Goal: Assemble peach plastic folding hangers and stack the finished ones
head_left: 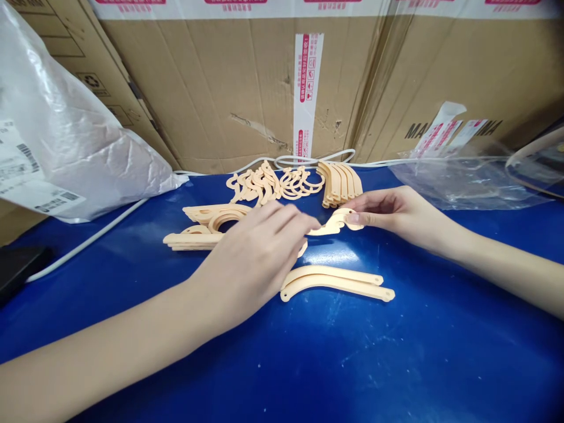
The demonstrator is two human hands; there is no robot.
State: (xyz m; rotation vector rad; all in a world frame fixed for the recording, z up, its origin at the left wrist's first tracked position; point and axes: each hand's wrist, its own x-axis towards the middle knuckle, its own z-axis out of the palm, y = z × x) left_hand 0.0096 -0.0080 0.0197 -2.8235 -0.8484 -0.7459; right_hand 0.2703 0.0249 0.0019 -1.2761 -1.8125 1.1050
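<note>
My right hand (392, 214) pinches a cream-coloured curved piece (337, 222) between thumb and fingers; it has a rounded end with a small hole and looks like a hanger hook. At its left end, the curled fingers of my left hand (268, 247) meet the same piece, with the thumb hidden. Behind and left of my left hand lies a stack of long cream pieces (194, 239) with ring-shaped middles, partly covered by the hand. Just below my left fingers a rounded cream end (302, 249) shows. Two curved cream arms (339, 282) lie side by side nearer to me.
Farther back are a pile of small cream hooks (258, 183), thin curved pieces (302, 183) and a row of stacked arms (342, 182). Cardboard boxes (220, 88) stand behind the blue table (418, 364). A plastic-wrapped parcel (79, 129), a white cable (97, 238) and a clear bag (467, 182) flank the parts.
</note>
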